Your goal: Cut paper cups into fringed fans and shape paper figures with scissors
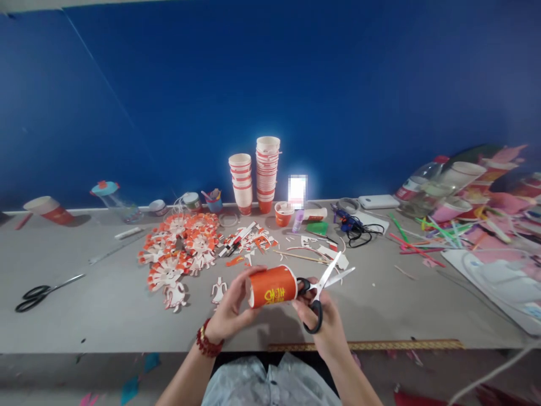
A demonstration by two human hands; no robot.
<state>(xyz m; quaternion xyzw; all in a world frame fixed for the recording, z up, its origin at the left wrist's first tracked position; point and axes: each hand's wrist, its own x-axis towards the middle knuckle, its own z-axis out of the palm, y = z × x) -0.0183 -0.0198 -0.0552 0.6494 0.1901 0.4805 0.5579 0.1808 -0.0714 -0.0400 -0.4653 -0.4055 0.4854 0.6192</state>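
Note:
An orange paper cup [274,286] with yellow lettering lies on its side in the air, its base end in my left hand [234,303]. My right hand [320,316] holds black-handled scissors [322,282], their blades spread apart and aimed away to the right. Fingers of that hand also touch the cup's right end. Just left of the cup, a white paper cutout figure [219,290] lies on the table. Farther left sits a heap of orange-and-white paper figures [181,248] with drawn faces.
Two stacks of paper cups [267,175] stand by the blue wall. Paper scraps [249,239] lie in front of them. A second pair of scissors [48,292] rests at left. A glue gun [349,220], bottles [420,180] and coloured straws [422,237] are on the right. A yellow ruler [367,345] runs along the front edge.

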